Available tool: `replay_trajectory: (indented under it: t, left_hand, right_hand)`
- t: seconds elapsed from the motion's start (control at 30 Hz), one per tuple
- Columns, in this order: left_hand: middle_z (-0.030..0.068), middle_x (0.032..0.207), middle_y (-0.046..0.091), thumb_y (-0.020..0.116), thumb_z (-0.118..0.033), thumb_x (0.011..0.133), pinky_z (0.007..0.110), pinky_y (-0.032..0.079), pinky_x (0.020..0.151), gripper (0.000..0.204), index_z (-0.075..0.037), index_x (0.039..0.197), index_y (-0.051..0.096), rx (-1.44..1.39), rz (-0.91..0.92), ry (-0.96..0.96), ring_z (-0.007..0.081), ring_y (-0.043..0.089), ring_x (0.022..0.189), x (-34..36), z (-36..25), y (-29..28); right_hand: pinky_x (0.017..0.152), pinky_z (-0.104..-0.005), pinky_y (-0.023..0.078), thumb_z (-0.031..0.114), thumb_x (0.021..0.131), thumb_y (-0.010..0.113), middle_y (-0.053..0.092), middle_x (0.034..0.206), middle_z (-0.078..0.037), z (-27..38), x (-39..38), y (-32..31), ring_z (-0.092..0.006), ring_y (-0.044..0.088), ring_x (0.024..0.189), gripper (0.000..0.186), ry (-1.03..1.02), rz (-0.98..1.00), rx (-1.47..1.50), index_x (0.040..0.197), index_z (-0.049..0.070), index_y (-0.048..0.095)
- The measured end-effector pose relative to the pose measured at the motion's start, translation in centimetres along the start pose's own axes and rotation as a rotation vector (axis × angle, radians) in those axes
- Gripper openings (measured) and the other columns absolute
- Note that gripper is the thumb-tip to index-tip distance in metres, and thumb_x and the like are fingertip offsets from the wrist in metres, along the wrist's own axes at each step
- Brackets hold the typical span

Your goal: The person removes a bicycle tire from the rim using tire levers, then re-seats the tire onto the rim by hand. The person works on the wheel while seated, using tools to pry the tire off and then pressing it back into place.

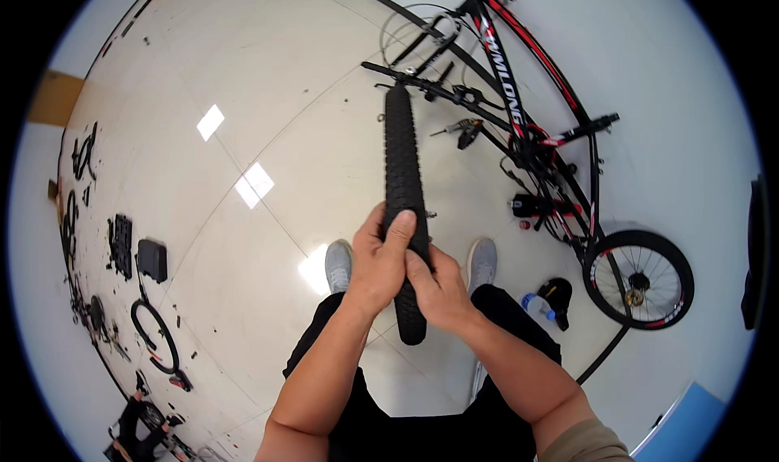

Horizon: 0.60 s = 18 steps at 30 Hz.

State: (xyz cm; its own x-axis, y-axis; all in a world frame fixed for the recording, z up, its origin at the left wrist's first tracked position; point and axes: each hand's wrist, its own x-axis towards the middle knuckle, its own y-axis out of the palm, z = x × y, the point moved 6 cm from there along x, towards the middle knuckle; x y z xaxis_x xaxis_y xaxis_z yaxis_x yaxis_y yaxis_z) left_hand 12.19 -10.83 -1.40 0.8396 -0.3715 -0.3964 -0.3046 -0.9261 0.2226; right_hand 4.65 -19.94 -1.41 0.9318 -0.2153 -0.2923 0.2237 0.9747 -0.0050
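Seen edge-on in front of me is a bicycle wheel point(402, 149) with a black knobby tyre, held upright over the floor. A small metal part, seemingly the axle end, sticks out on its right side. My left hand point(378, 259) wraps the near part of the tyre from the left, thumb pressed on the tread. From the right, my right hand point(442, 290) closes on the same stretch of tyre, its thumb close to the left one. The fingers on the far side are partly hidden, and so are the spokes and rim.
A black and red bicycle frame point(499, 64) lies at the right, with another wheel point(639, 280) at its end. Near my right foot are a water bottle point(537, 306) and a black saddle point(557, 298). At the left lie an open tool case point(122, 247) and bike parts; a person point(134, 429) is lower left.
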Motion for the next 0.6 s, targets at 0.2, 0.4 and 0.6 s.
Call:
replay_trajectory:
  t: [0.2, 0.4, 0.6]
  left_hand:
    - [0.01, 0.087, 0.07, 0.059, -0.018, 0.107, 0.029, 0.057, 0.067, 0.022, 0.004, 0.108, 0.064, -0.03, -0.128, 0.032, 0.0162, 0.067, 0.074, -0.3, 0.0, 0.0]
    - [0.0141, 0.086, 0.07, 0.055, -0.036, 0.108, 0.03, 0.055, 0.065, 0.037, 0.001, 0.102, 0.061, -0.126, -0.048, 0.003, 0.0186, 0.066, 0.072, -0.1, -0.6, 0.0]
    - [0.0115, 0.086, 0.07, 0.062, -0.028, 0.105, 0.033, 0.057, 0.068, 0.03, 0.002, 0.102, 0.062, -0.054, -0.034, 0.045, 0.0182, 0.067, 0.074, -0.2, 0.0, -0.2]
  right_hand:
    - [0.08, -0.0306, 0.052, 0.027, 0.108, 0.055, 0.068, 0.101, -0.007, -1.2, 0.1, 0.5, -0.0139, 0.062, 0.089, 0.033, -0.031, -0.018, 0.0, 0.117, -0.004, 0.065]
    - [0.077, -0.0381, 0.056, 0.04, 0.103, 0.061, 0.073, 0.089, -0.022, -0.2, 0.5, 0.8, -0.0313, 0.073, 0.083, 0.047, -0.08, -0.017, 0.114, 0.109, -0.006, 0.067]
    - [0.081, -0.0344, 0.054, 0.025, 0.103, 0.06, 0.07, 0.105, -0.019, -1.2, 0.4, 0.8, -0.0213, 0.069, 0.091, 0.033, -0.044, 0.017, 0.014, 0.113, -0.007, 0.064]
